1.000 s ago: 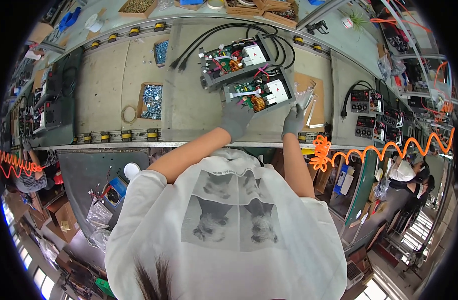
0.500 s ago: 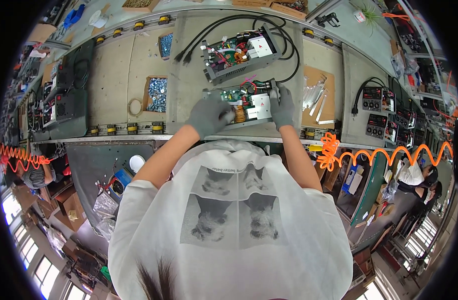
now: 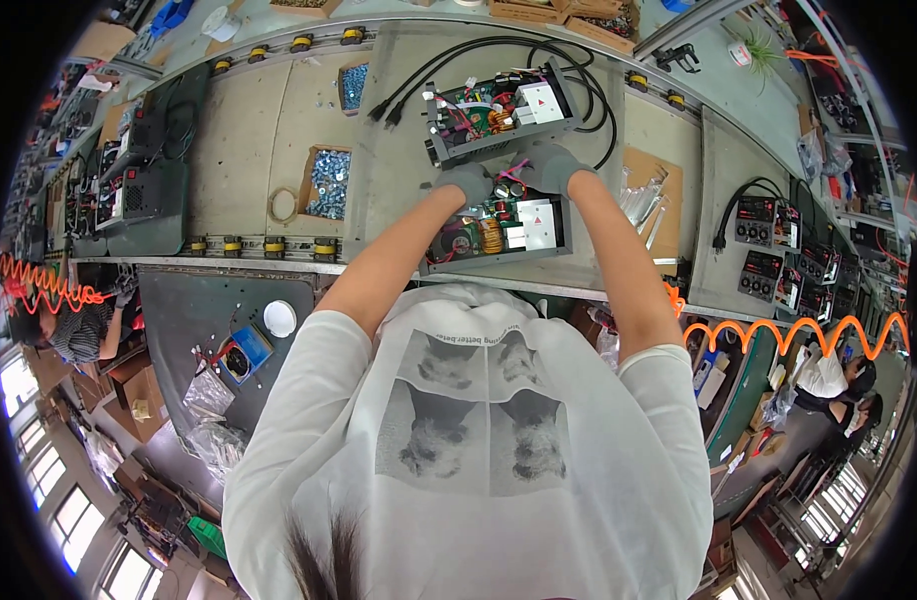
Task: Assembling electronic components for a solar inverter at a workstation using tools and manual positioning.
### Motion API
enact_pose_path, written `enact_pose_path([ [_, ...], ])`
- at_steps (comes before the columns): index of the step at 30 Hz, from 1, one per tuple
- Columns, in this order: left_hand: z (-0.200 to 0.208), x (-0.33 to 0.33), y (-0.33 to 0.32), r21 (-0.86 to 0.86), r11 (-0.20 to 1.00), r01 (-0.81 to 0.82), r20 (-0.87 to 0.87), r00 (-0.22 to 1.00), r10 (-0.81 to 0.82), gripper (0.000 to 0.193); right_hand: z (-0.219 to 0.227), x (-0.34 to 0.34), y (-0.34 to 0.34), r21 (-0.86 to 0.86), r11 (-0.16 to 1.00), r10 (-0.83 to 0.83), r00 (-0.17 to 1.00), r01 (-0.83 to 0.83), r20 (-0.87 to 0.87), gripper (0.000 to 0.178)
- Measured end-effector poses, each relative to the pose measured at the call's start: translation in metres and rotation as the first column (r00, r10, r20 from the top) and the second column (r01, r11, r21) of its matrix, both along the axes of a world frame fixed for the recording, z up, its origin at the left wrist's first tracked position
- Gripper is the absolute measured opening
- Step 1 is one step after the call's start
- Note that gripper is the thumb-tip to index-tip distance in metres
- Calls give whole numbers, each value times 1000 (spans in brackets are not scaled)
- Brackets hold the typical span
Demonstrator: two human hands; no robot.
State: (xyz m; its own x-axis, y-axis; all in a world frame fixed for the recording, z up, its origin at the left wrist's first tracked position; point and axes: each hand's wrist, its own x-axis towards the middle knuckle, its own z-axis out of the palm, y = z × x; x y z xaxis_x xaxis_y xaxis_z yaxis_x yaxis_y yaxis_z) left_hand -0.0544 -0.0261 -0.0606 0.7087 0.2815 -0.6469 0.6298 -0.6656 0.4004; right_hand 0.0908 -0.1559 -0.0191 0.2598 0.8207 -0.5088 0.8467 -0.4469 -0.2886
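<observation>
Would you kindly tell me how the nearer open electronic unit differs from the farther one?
Pose: the farther unit sits at a clear slant, while the nearer unit lies closer to parallel with the bench edge.
View: the left hand and right hand partly cover the nearer unit's far side; the farther unit's interior is unobstructed.
Both share a dark, open-topped housing, a copper-coloured coil and a white panel.

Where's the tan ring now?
The tan ring lies left of centre in the head view, on the bench, left of the nearer box of blue parts.
</observation>
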Motion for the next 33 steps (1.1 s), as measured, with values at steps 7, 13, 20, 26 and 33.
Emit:
enact_pose_path([
  [7, 43, -3, -27, 152, 985, 83, 156, 982, -107, 35, 44, 2, -39, 185, 927, 278, 929, -326, 243, 21],
  [13, 44, -10, -38, 219, 972, 83, 200, 971, -128, 32, 66, -21, -65, 133, 989, -79, 986, 59, 149, 24],
  [20, 63, -18, -43, 291, 918, 268, 183, 927, -328, 57, 68, -35, -53, 23, 903, -427, 892, 428, 149, 33],
  [26, 67, -15, -44, 302, 898, 320, 176, 907, -382, 72, 58, -35, -37, -150, 945, -245, 935, 289, 258, 36],
  [33, 56, -12, -40, 122, 987, 103, 282, 950, -134, 46, 39, -41, -49, 83, 886, -463, 869, 456, 173, 26],
])
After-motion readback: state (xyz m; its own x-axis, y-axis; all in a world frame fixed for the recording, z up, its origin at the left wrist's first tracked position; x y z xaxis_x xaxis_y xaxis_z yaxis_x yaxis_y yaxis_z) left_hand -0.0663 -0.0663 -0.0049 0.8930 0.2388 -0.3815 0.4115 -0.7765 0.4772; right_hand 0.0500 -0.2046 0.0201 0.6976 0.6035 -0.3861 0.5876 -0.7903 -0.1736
